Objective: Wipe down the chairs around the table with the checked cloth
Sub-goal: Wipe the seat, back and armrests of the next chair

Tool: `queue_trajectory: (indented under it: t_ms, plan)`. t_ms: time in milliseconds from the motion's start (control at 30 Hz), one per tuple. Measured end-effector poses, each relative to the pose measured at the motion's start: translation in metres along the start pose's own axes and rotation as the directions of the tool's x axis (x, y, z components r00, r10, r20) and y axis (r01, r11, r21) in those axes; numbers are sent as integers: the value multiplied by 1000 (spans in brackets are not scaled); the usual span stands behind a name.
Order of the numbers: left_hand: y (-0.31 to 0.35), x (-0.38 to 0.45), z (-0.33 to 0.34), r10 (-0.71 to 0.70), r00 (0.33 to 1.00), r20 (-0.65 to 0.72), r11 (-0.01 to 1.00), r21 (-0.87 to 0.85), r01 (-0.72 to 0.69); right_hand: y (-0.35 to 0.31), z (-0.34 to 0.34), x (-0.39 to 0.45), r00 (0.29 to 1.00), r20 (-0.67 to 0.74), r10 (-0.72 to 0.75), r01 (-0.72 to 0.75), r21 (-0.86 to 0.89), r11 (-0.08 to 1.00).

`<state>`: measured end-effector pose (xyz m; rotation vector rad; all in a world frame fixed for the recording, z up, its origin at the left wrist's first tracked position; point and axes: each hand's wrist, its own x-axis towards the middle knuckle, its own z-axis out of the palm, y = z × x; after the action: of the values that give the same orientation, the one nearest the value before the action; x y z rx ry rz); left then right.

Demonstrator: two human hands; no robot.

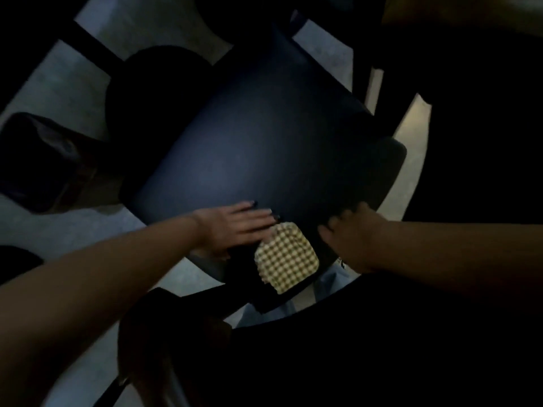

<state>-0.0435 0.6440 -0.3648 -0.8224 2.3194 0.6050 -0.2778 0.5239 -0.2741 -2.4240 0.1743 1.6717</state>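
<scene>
A dark blue padded chair seat fills the middle of the dim view. The yellow checked cloth lies folded on the seat's near edge. My left hand lies flat on the seat with straight fingers, its fingertips touching the cloth's upper left corner. My right hand is just right of the cloth, fingers curled over the chair's dark frame edge; the grip is blurred.
Black chair legs and rails cross the pale floor at the upper left. A dark brown object sits at the left. Another dark chair part stands near the bottom. Darkness covers the right side.
</scene>
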Motion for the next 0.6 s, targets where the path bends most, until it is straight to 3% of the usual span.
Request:
queue_trajectory:
  t_ms: [100,200,300,433,600]
  plan:
    - [-35,-46,15,-323,942,-88,945,-76,317,-14,-6,36,933,-265,-243,191,-207,960]
    - [-41,-75,34,-495,868,41,852,-174,494,-36,1,71,833,-295,-468,349,-376,858]
    - [-23,-79,45,-497,859,126,808,-294,511,-53,26,99,808,-243,-537,378,-487,788]
    - [5,-62,59,-513,852,105,756,-414,507,-46,36,114,722,-339,-603,363,-557,747]
    - [11,-45,67,-576,815,68,734,-395,552,-29,32,125,606,-358,-710,337,-694,637]
